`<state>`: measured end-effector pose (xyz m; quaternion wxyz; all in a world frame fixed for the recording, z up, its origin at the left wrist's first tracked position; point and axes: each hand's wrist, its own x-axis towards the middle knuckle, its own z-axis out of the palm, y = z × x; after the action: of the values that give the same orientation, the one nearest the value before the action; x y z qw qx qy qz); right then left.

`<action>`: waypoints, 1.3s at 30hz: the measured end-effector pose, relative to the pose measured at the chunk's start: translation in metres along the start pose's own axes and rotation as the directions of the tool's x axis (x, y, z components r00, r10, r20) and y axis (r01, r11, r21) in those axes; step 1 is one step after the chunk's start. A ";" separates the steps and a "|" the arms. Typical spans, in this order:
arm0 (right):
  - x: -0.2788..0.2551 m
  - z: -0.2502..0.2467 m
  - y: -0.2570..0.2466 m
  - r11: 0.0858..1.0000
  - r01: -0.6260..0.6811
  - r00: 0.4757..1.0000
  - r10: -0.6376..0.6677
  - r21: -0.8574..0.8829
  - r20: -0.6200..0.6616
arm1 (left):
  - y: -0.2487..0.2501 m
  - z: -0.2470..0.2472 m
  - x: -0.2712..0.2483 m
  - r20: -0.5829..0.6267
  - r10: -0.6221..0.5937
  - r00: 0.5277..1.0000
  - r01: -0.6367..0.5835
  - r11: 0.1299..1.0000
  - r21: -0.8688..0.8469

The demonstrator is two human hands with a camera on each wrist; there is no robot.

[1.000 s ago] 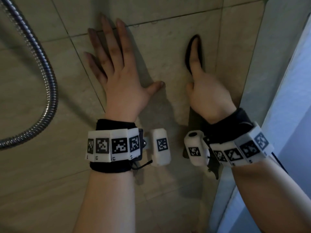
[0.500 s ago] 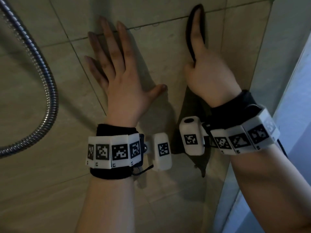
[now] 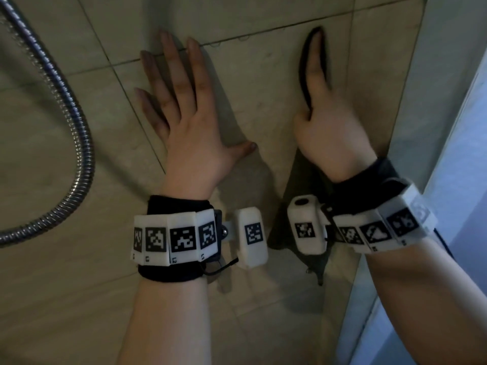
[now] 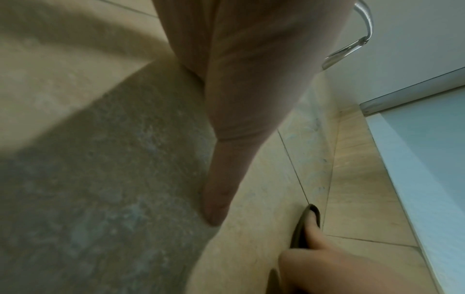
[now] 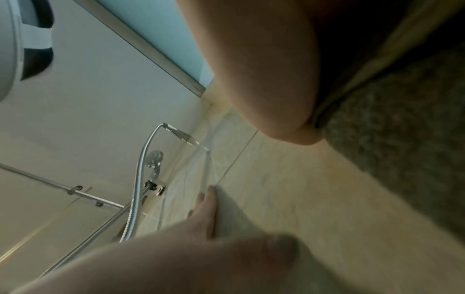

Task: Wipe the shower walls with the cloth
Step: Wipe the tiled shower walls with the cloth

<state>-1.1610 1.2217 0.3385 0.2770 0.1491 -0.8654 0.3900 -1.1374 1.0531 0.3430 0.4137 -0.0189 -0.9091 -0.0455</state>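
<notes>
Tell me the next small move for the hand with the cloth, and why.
Probably slide the right hand sideways toward the corner, keeping the cloth pressed flat. The cloth sits under straight fingers on the tile wall, just left of a vertical grout line, and the narrow strip between it and the corner looks untouched. The left hand lies flat on the wall as a brace.

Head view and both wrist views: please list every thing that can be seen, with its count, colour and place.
Cloth: one, dark, flat on the wall under the right hand.
Tiled wall: one, beige, behind both hands.
Shower hose: one, silver metal, curving at the left.
Shower head: one, chrome, on its wall holder.
Frosted glass panel: one, pale blue, at the right.
Wrist bands: two, white with black markers.
Left hand: flat on the wall, fingers spread.
Right hand: presses the cloth.
</notes>
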 end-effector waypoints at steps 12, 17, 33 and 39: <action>-0.029 0.022 0.025 0.992 -0.117 0.993 0.118 -0.054 0.012 | 0.003 0.001 -0.005 0.028 -0.020 0.999 0.019 1.000 0.013; -0.043 0.041 0.025 0.995 0.055 0.979 -0.036 -0.086 0.201 | 0.002 -0.001 -0.007 0.033 -0.007 0.999 0.006 1.000 0.029; -0.062 0.019 0.031 0.971 -0.049 0.829 -0.091 0.234 0.552 | 0.012 -0.008 -0.043 0.057 0.029 0.998 -0.008 0.943 -0.333; -0.062 0.017 0.004 0.767 -0.001 0.808 -0.377 0.642 0.452 | 0.003 -0.033 -0.060 0.126 -0.193 0.973 0.212 0.534 -0.818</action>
<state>-1.1195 1.2139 0.2896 -0.0119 0.4278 -0.7115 0.5573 -1.0732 1.0529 0.3194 0.3391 -0.1059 -0.7812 -0.5133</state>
